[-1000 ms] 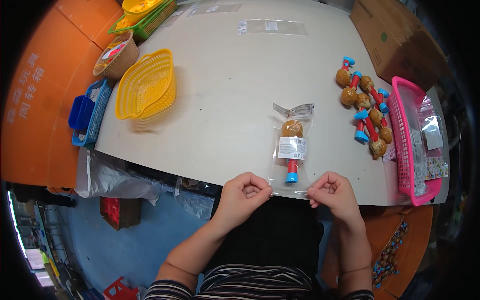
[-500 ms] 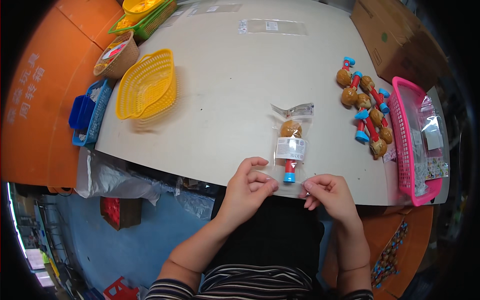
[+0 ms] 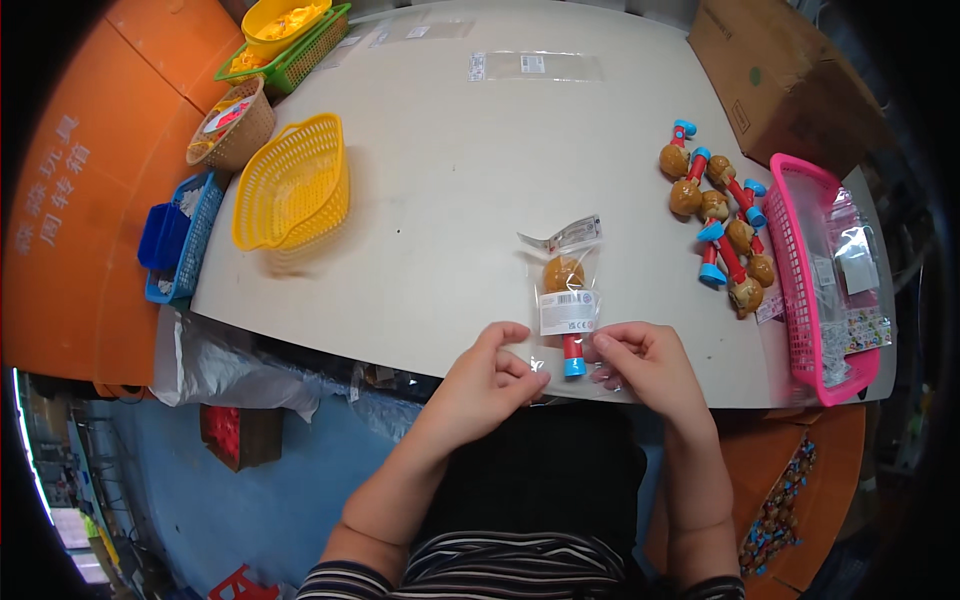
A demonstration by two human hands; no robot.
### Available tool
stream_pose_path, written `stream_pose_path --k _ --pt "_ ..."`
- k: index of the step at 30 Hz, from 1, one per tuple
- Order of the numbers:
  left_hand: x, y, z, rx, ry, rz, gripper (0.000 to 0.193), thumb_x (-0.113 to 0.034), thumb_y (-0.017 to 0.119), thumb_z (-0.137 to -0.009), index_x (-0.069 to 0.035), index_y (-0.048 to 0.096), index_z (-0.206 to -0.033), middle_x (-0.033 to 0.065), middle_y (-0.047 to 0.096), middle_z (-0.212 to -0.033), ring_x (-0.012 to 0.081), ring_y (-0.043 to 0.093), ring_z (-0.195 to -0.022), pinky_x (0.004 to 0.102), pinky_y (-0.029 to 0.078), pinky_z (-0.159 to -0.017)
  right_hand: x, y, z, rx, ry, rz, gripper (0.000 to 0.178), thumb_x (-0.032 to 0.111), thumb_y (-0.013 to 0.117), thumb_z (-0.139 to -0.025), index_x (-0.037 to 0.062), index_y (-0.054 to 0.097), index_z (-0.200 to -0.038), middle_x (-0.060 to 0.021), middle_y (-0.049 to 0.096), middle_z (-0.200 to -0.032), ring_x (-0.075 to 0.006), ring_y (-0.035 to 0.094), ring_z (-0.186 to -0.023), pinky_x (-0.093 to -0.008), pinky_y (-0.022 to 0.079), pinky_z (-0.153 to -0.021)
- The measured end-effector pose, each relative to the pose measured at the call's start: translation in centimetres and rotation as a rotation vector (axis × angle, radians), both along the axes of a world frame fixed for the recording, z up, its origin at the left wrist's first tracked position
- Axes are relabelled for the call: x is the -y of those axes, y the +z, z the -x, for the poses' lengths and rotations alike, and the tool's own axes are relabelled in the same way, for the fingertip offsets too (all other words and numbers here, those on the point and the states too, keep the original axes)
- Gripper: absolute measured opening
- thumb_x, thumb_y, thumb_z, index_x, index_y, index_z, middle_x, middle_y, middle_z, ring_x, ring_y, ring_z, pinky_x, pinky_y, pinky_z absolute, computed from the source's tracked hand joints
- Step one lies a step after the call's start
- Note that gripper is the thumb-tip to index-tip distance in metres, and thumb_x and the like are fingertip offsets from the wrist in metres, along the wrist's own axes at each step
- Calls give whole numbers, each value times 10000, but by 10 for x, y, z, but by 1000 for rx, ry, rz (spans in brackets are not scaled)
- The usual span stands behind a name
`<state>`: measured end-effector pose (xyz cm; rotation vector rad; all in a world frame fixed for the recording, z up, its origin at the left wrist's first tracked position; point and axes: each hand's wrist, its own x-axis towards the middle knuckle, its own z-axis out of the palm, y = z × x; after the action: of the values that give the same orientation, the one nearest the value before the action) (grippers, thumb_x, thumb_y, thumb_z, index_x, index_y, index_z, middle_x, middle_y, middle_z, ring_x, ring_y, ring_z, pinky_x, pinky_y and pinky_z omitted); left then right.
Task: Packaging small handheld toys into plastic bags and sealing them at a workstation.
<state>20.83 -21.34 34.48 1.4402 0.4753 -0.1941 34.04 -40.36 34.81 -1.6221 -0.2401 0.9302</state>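
Note:
A clear plastic bag (image 3: 590,268) lies at the table's front edge with a toy inside. The toy has a round brown head (image 3: 563,273), a red tube and a blue end cap (image 3: 574,366); a white printed label covers its middle. My left hand (image 3: 485,385) has its fingers curled, with the thumb and fingertips closed on the bag's lower left corner. On the other side my right hand (image 3: 650,368) pinches the bag's right edge, beside the red tube. The bag's top flap (image 3: 570,234) is folded and points away from me.
Several loose toys (image 3: 714,205) of the same kind lie at right, beside a pink basket (image 3: 792,270) holding plastic bags. Behind stands a cardboard box (image 3: 780,80). At left are a yellow basket (image 3: 292,185) and other baskets. A flat clear bag (image 3: 570,67) lies far back.
My right hand has moved a little left and up along the bag's side, from its lower corner. The bagged toy sits slightly lower and further left in view.

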Motion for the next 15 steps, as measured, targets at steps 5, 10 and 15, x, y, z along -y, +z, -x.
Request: stream_pose_path --k 5,10,15 --pt "-9 0 -32 26 125 -266 492 -146 677 -910 63 415 -1270 118 671 -848 151 685 -776 239 545 -660 -3 -2 1 53 81 -19 239 170 572 -979 -47 661 -1027 -105 715 -899 -129 683 -708 -215 535 -610" --pt "-15 -8 -52 -41 144 -22 325 -183 653 -932 76 547 -1097 147 690 -858 173 697 -711 251 571 -635 -6 0 1 -26 -18 -22 204 150 600 -957 -34 663 -1019 -92 715 -888 -113 671 -717 -208 509 -604" --pt "-16 -17 -47 6 162 124 207 -163 604 -960 28 556 -1022 108 672 -862 168 695 -767 262 582 -671 -7 -5 3 32 14 -49 185 146 591 -961 -24 652 -1001 -87 707 -907 -114 670 -728 -209 516 -612"
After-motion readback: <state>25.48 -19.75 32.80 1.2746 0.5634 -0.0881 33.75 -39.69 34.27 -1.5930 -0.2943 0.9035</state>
